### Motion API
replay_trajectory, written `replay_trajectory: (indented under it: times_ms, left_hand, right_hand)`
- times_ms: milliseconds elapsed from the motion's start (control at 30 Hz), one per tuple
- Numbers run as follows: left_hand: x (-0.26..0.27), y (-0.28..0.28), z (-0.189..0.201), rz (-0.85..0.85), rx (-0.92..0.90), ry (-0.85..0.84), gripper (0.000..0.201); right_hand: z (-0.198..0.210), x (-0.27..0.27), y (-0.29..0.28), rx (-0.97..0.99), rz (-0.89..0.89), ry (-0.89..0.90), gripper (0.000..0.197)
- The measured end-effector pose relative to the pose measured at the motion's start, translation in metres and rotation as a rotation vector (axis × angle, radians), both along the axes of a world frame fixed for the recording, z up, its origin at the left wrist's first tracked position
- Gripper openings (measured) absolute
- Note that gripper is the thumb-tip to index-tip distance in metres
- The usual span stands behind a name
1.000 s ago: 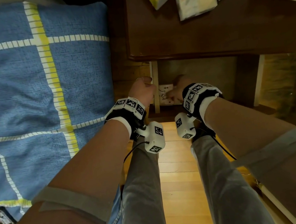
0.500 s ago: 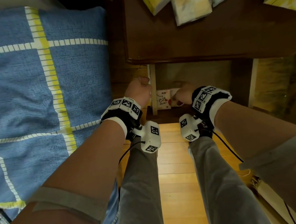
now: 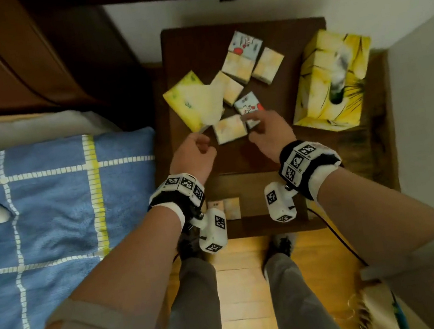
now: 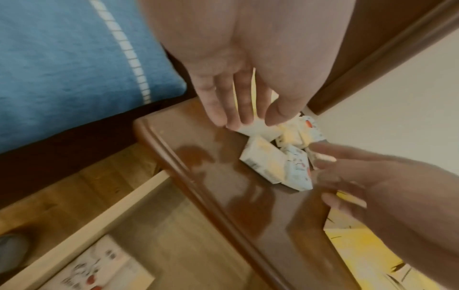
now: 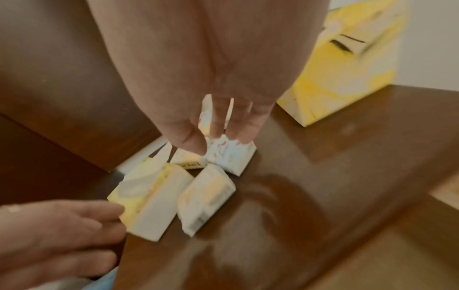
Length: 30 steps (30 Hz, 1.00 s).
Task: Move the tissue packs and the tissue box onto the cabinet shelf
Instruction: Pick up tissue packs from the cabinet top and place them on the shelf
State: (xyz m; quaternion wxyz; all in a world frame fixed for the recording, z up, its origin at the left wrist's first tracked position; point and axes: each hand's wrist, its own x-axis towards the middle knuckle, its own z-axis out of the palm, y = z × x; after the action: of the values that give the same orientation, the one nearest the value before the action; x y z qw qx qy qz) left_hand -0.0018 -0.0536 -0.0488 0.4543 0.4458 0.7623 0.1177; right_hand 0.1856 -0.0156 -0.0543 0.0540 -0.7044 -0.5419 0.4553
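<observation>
Head camera looks steeply down from above on the surface (image 3: pixel 237 158). Both wrist cameras sit close, facing along the fingers (image 4: pixel 238 106); all share the tissue packs (image 3: pixel 230 132).

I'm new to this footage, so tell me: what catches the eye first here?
The big yellow tissue box at the right of the dark cabinet top, then the cluster of small tissue packs left of it. Both hands, left hand and right hand, reach toward the nearest packs.
</observation>
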Motion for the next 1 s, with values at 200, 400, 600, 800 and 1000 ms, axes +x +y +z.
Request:
replay_trajectory:
  times_ms: [200,400,600,800,1000]
  left_hand:
    - [0.022,0.067,0.006,-0.264,0.349,0.370,0.038]
    - [0.057,0.126,-0.018,-0.694,0.178,0.585,0.059]
    - [0.079,0.143,-0.037,-0.741,0.118,0.706,0.052]
    - [0.075,0.147,-0.041,-0.795,0.213,0.738,0.059]
    - [0.078,0.141,-0.010,-0.543,0.285,0.476,0.068]
  right_hand:
    - [-0.022,-0.003,0.043,-0.029,0.216,-0.227,0.064]
    - [-0.034,0.020,0.039,-0.027,0.063,-0.224,0.058]
    - [-0.041,0.030,0.041,-0.057,0.085,-0.218,0.061]
    - [-0.045,0.027,0.036,0.022,-0.019,-0.220,0.066]
    - [-0.039,0.025,0.028,0.010,-0.161,-0.164,0.065]
